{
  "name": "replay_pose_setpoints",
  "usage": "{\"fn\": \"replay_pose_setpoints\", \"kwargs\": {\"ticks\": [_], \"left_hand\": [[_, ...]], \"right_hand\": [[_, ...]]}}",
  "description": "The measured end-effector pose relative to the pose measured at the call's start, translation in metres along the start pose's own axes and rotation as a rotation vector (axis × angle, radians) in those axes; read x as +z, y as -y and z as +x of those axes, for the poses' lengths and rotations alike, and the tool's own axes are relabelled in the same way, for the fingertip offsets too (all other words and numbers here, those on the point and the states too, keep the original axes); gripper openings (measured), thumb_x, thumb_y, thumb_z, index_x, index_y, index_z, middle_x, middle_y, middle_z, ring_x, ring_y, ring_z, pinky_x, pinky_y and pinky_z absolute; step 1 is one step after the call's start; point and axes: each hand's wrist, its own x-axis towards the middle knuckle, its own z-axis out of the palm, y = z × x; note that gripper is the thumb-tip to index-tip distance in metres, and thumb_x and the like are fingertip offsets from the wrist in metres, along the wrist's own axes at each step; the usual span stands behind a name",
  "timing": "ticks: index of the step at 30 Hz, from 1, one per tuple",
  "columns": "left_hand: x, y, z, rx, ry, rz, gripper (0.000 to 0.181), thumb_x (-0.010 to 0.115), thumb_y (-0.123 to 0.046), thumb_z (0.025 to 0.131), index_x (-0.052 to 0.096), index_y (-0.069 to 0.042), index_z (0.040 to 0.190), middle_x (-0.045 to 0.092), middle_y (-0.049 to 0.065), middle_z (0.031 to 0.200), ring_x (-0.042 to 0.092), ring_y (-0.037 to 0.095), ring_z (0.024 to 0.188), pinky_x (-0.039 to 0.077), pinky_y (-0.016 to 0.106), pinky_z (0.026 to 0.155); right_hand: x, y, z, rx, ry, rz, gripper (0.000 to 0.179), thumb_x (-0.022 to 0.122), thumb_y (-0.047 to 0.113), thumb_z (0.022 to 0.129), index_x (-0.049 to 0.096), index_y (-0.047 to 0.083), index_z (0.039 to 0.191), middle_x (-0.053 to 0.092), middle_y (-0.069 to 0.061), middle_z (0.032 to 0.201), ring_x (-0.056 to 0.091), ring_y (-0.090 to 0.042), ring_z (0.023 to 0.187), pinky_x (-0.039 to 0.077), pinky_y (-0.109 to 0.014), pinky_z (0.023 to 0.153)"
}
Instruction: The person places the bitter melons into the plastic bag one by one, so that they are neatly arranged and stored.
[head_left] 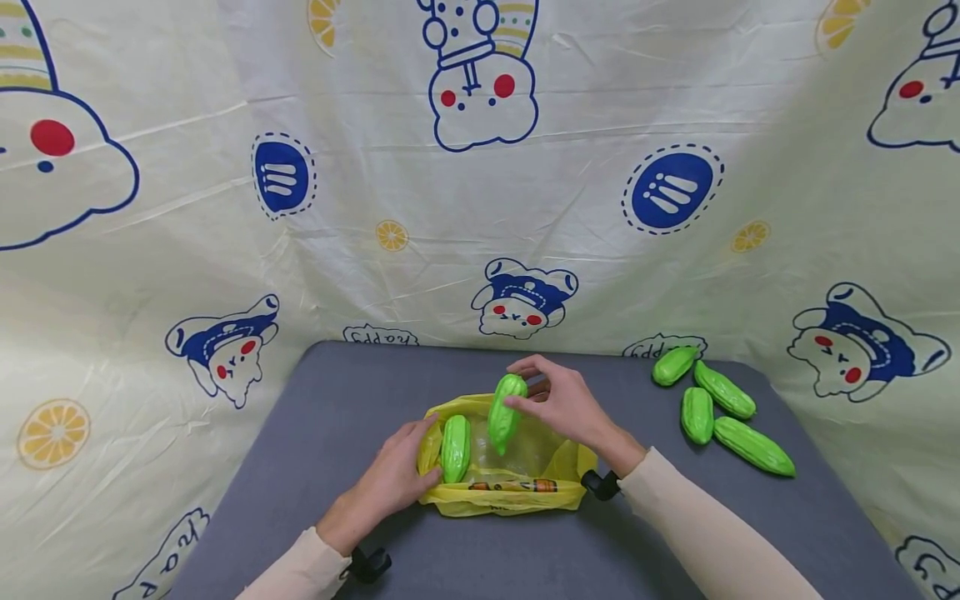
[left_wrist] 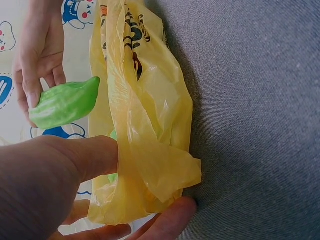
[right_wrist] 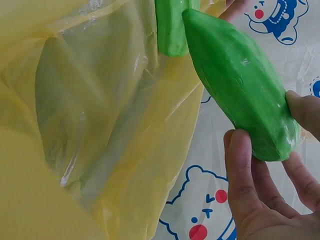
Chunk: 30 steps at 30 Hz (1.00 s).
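A yellow plastic bag (head_left: 517, 502) lies on the table with its mouth spread open upward. My left hand (head_left: 393, 473) holds the bag's left end, thumb at the rim and fingers along the outside. Over the opening, my right hand (head_left: 566, 407) pinches a glossy green bitter melon (right_wrist: 240, 80) by its blunt end. Its pointed tip slants downward in the head view. Another green bitter melon (head_left: 455, 450) stands inside the bag at the left, beside my left hand; the left wrist view mostly hides it behind the yellow film.
Several more green bitter melons (head_left: 697, 415) lie grouped at the back right of the grey table (head_left: 360, 375). A pale printed sheet (head_left: 570, 208) with cartoon bears hangs behind the table's far edge. Dark wrist bands (head_left: 600, 485) sit on both arms.
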Motion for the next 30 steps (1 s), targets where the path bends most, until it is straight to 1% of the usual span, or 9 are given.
{"fn": "replay_pose_setpoints", "kwargs": {"ticks": [6, 14, 18, 21, 27, 30], "left_hand": [[-0.002, -0.003, -0.002, 0.006, -0.005, -0.01, 0.084, 0.092, -0.009, 0.095, 0.055, 0.002, 0.169, 0.066, 0.031, 0.159, 0.067, 0.053, 0.146, 0.058, 0.068, 0.119], [-0.001, -0.003, -0.003, 0.021, -0.005, -0.006, 0.084, 0.091, -0.007, 0.095, 0.054, 0.002, 0.17, 0.066, 0.031, 0.159, 0.067, 0.053, 0.146, 0.058, 0.067, 0.119], [0.0, -0.003, -0.003, 0.028, -0.004, -0.003, 0.083, 0.092, -0.007, 0.095, 0.055, 0.003, 0.169, 0.066, 0.031, 0.158, 0.067, 0.053, 0.145, 0.058, 0.067, 0.119], [0.0, -0.003, -0.003, 0.028, -0.002, -0.003, 0.083, 0.092, -0.007, 0.095, 0.055, 0.002, 0.169, 0.066, 0.031, 0.158, 0.067, 0.052, 0.145, 0.058, 0.067, 0.119], [0.0, -0.003, -0.003, 0.029, -0.001, -0.002, 0.083, 0.092, -0.007, 0.096, 0.055, 0.002, 0.169, 0.066, 0.031, 0.158, 0.068, 0.052, 0.144, 0.059, 0.067, 0.118], [0.0, -0.003, -0.003, 0.034, -0.005, -0.001, 0.083, 0.092, -0.007, 0.095, 0.056, 0.003, 0.169, 0.066, 0.031, 0.157, 0.068, 0.053, 0.144, 0.059, 0.067, 0.117]], "right_hand": [[0.004, 0.003, 0.008, 0.035, 0.046, 0.029, 0.046, 0.092, 0.032, 0.103, 0.075, 0.019, 0.144, 0.081, -0.011, 0.136, 0.085, -0.026, 0.112, 0.072, -0.044, 0.096], [0.008, 0.002, 0.016, 0.061, 0.124, 0.06, 0.044, 0.092, 0.033, 0.104, 0.076, 0.02, 0.143, 0.079, -0.013, 0.14, 0.085, -0.027, 0.112, 0.072, -0.042, 0.093], [0.01, -0.002, 0.02, 0.05, 0.145, 0.062, 0.043, 0.091, 0.034, 0.104, 0.076, 0.02, 0.143, 0.079, -0.013, 0.141, 0.085, -0.031, 0.113, 0.072, -0.043, 0.095], [0.012, -0.004, 0.023, 0.042, 0.165, 0.055, 0.042, 0.091, 0.035, 0.104, 0.077, 0.021, 0.141, 0.079, -0.013, 0.141, 0.084, -0.033, 0.115, 0.071, -0.046, 0.099], [0.016, -0.007, 0.027, 0.039, 0.209, 0.036, 0.038, 0.091, 0.035, 0.104, 0.079, 0.022, 0.138, 0.079, -0.011, 0.14, 0.081, -0.033, 0.124, 0.07, -0.049, 0.106], [0.018, -0.008, 0.028, 0.036, 0.231, 0.032, 0.036, 0.09, 0.034, 0.105, 0.079, 0.02, 0.137, 0.079, -0.012, 0.139, 0.078, -0.036, 0.128, 0.069, -0.05, 0.107]]}}
